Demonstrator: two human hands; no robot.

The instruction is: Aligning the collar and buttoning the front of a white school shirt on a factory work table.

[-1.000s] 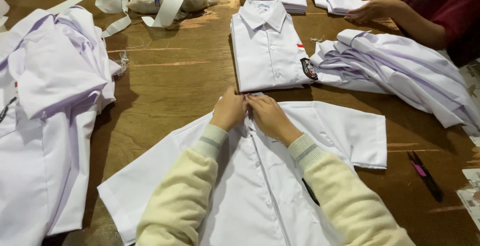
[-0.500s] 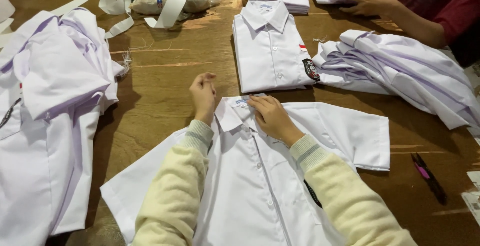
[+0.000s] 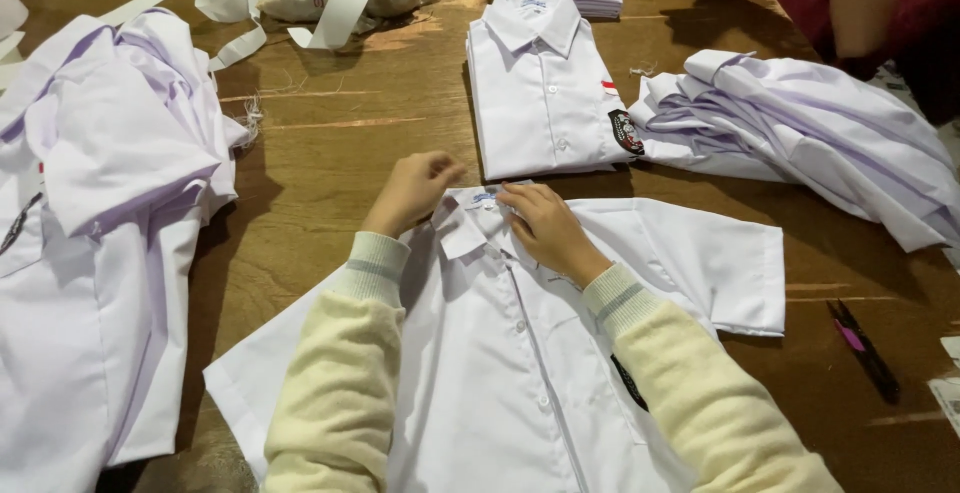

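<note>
White shirt [image 3: 520, 373] with a black badge, cream sleeves [image 3: 330, 403] striped grey at the cuffs, brown wooden table [image 3: 360, 133].

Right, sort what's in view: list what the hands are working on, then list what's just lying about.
In hand:
- white shirt spread flat on the table
- left hand at its collar
- right hand pressing the collar

Lying about:
- folded shirt
- heaps of shirts, left and right
- white strips
- snips

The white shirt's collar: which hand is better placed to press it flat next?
Probably the right hand: it lies flat on the collar of the white shirt, near the top button. The left hand is curled beside the collar's edge, above the wooden table.
</note>
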